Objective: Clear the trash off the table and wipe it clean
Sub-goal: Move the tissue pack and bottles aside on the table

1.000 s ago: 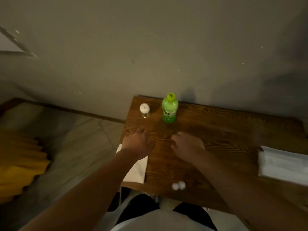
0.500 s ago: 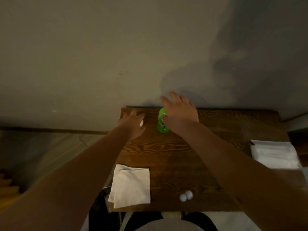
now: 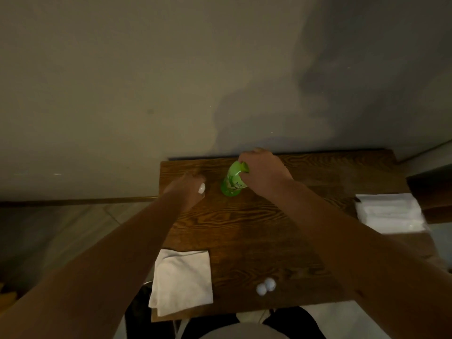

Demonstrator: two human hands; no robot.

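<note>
Green bottle (image 3: 232,183) and small white-capped container (image 3: 201,188) both gripped at the far end of the wooden table (image 3: 244,228).

Right hand (image 3: 263,171) is wrapped around the bottle's neck and shoulder, and left hand (image 3: 187,189) is curled over the container just left of it; only its white cap shows. To lift cleanly, I'd raise both straight up, keeping the bottle upright in case its cap, hidden under the hand, is loose. Two white balls (image 3: 266,286) at the near edge remain to be cleared, and the folded white cloth (image 3: 182,281) at the near left corner lies ready for wiping.
</note>
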